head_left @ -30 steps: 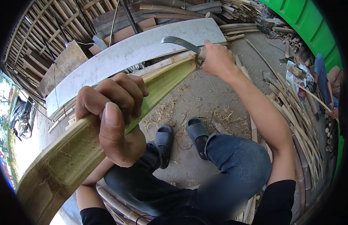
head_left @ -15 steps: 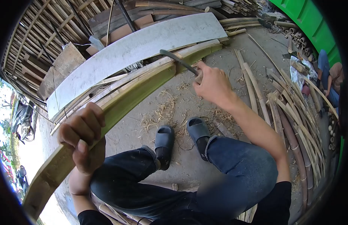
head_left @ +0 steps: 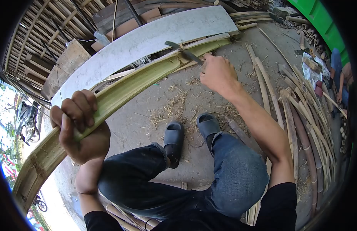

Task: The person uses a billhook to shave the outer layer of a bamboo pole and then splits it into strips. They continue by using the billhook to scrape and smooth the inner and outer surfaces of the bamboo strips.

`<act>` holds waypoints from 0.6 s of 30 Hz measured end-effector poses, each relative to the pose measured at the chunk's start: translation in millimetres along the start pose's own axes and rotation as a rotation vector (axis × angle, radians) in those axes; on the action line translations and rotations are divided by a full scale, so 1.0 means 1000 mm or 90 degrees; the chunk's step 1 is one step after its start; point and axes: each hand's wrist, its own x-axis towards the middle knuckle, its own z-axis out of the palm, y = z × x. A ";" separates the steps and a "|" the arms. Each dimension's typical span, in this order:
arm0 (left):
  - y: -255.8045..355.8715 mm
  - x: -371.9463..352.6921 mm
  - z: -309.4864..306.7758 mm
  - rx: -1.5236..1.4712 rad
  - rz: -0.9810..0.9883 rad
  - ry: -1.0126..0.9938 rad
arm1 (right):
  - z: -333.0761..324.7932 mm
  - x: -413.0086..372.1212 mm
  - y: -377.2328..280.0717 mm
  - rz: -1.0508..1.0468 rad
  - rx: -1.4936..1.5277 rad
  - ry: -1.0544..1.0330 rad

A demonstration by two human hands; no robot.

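Note:
My left hand (head_left: 80,125) grips the near part of a long split bamboo slat (head_left: 144,79), green on its inner face, which runs from lower left up toward the upper middle. My right hand (head_left: 217,73) is closed on the handle of a curved knife (head_left: 184,52); the blade lies against the slat's far part. My legs in dark jeans and grey slippers (head_left: 190,134) are below the slat.
A pale curved board (head_left: 147,38) lies behind the slat. Bamboo strips and poles (head_left: 301,111) are piled at the right, shavings cover the concrete floor, and a bamboo rack (head_left: 36,34) stands at the upper left. Another person (head_left: 340,77) sits at the far right by a green wall.
The slat's near end has swung down and away from my face, with my left hand sliding toward its near end. The knife hand pulled back, then returned the blade to the slat.

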 end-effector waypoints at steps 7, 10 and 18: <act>0.017 0.001 0.004 0.008 0.003 -0.032 | 0.007 0.033 0.041 0.086 -0.061 -0.062; 0.014 0.003 -0.002 0.017 0.007 0.024 | 0.004 -0.013 -0.004 -0.045 0.056 -0.048; 0.027 0.002 -0.009 0.016 0.012 0.013 | 0.039 0.085 0.105 0.169 -0.089 -0.024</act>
